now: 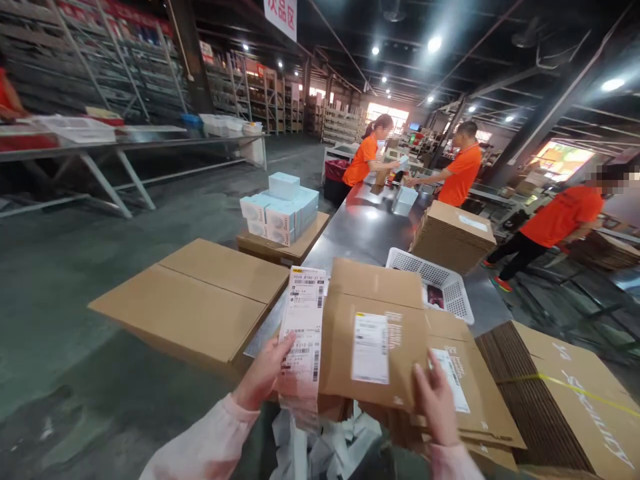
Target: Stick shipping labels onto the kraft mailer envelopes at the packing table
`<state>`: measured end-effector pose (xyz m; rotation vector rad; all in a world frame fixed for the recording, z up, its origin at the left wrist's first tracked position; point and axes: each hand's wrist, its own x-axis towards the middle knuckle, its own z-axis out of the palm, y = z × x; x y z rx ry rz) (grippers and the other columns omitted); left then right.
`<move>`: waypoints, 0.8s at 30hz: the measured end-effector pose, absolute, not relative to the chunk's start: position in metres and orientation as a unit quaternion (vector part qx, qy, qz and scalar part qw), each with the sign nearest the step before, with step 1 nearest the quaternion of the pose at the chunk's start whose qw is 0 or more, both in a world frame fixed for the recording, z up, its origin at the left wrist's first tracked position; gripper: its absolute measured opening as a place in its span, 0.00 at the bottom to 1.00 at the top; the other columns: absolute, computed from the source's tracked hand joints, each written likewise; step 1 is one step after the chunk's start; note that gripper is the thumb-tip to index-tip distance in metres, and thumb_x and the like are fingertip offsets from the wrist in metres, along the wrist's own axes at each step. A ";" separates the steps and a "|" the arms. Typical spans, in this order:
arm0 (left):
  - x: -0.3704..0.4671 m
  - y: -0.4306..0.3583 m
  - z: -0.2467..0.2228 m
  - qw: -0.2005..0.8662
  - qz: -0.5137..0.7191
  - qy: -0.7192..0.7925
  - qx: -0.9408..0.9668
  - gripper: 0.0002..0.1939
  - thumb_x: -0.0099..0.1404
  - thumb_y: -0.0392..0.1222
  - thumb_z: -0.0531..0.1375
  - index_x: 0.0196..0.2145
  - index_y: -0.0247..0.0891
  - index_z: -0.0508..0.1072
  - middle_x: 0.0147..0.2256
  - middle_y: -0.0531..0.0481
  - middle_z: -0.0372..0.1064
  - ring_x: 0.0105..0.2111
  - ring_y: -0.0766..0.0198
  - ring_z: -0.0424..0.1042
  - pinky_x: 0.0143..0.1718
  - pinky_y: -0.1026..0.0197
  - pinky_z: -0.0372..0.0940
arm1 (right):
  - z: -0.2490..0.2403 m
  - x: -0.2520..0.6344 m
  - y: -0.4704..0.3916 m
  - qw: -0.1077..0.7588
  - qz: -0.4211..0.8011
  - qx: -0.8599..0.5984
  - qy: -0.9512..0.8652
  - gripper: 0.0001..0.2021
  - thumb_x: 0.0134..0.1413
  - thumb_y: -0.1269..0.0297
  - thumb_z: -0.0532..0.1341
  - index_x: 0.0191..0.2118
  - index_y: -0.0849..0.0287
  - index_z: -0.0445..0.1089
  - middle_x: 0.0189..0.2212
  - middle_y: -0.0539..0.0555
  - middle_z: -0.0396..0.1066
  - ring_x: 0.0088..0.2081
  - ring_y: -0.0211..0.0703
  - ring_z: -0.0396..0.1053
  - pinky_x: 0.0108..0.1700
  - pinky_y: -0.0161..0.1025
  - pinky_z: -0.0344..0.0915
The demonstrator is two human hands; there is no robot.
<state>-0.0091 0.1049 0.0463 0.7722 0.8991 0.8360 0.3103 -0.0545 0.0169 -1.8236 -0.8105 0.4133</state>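
My left hand (261, 375) is closed on a strip of printed shipping labels (307, 300), thumb on its front. Just right of the strip, a flattened cardboard box (377, 290) is tilted up towards me with a white shipping label (370, 348) on its face. My right hand (438, 403) grips this box at its right edge; some fingertips are hidden. Beneath and to the right lie more flat cardboard boxes (483, 370), the top one also labelled. Crumpled pale backing paper (325, 447) hangs below the label strip.
A white perforated basket (455, 287) stands on the metal table (345, 233). Light-blue boxes (285, 207) sit on a carton behind a large carton (200, 287) at left. Bundled flat cartons (565, 400) are at right. People in orange shirts work beyond.
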 end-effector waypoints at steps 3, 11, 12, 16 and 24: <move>-0.012 0.080 0.061 0.779 0.384 0.366 0.334 0.28 0.47 0.55 0.69 0.40 0.31 0.74 0.37 0.40 0.77 0.39 0.50 0.75 0.42 0.53 0.69 | 0.077 0.387 -0.086 0.441 0.131 -0.847 -0.266 0.44 0.30 0.41 0.64 0.56 0.61 0.64 0.50 0.69 0.69 0.51 0.64 0.67 0.50 0.55 0.64; -0.020 0.035 0.043 0.711 0.319 0.354 0.517 0.22 0.55 0.57 0.63 0.36 0.35 0.74 0.33 0.47 0.74 0.35 0.58 0.71 0.40 0.59 0.65 | 0.043 0.171 -0.028 0.502 0.453 -0.609 -0.415 0.34 0.36 0.41 0.66 0.47 0.60 0.70 0.44 0.63 0.74 0.44 0.56 0.72 0.45 0.50 0.69; -0.022 0.035 0.042 0.697 0.331 0.357 0.526 0.22 0.54 0.56 0.64 0.38 0.36 0.74 0.35 0.46 0.74 0.38 0.57 0.71 0.43 0.59 0.64 | 0.031 0.138 -0.024 0.510 0.475 -0.595 -0.400 0.31 0.40 0.40 0.64 0.45 0.61 0.71 0.43 0.63 0.75 0.44 0.56 0.72 0.46 0.49 0.69; -0.033 0.044 0.030 0.684 0.388 0.419 0.455 0.24 0.47 0.56 0.67 0.34 0.34 0.73 0.30 0.48 0.72 0.32 0.60 0.69 0.35 0.61 0.64 | 0.016 0.091 -0.013 0.491 0.492 -0.587 -0.415 0.28 0.41 0.41 0.65 0.40 0.62 0.73 0.37 0.62 0.77 0.39 0.55 0.74 0.43 0.49 0.71; -0.025 0.040 -0.024 0.619 0.435 0.533 0.379 0.30 0.42 0.66 0.65 0.14 0.39 0.55 0.15 0.58 0.53 0.19 0.70 0.54 0.22 0.65 0.52 | 0.024 0.119 0.026 0.360 0.515 -0.602 -0.494 0.22 0.41 0.44 0.66 0.31 0.60 0.78 0.29 0.59 0.78 0.32 0.53 0.75 0.36 0.44 0.71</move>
